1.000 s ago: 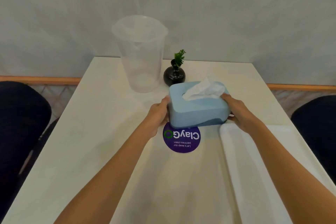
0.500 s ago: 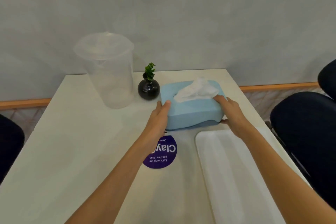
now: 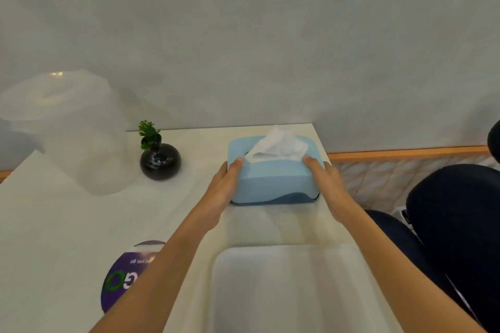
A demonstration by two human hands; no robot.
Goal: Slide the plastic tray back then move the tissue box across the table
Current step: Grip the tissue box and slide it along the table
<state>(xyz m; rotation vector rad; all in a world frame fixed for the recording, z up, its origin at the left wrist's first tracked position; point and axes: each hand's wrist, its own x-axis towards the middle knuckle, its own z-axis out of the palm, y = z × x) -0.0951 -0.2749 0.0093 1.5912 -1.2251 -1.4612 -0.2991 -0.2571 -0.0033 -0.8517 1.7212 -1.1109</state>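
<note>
box (image 3: 273,178): light blue, darker blue base, sat at the far right corner of the counter (image 3: 67,224), close to the right edge and near the far edge; looked down on the surface, though contact under the base wasn't clear.
tissue (image 3: 278,144): white, stuck up out of the top slot.
axis: box's long axis ran left-right, roughly parallel to the far edge; slot faced up, one long side faced the person.
left hand (image 3: 224,189): flat against the box's left end, thumb tip on the top edge.
right hand (image 3: 328,184): against the right end, thumb tip on top. Both hands clamped the box between them, about a box-length apart.
tray (image 3: 295,289): white, near side of the counter, well clear of the box; looked already slid back.
step: judged to be the second one, box move, near its end.
next: probably just let go; if shifting further, keep it inboard of the right edge.
vase (image 3: 160,161): small, black, green sprig, left of the box, apart from it.
container (image 3: 70,132): big, clear, far left.
sticker (image 3: 121,278): purple, round, partly under the left forearm.
chair (image 3: 454,224): dark, off the counter's right side.
</note>
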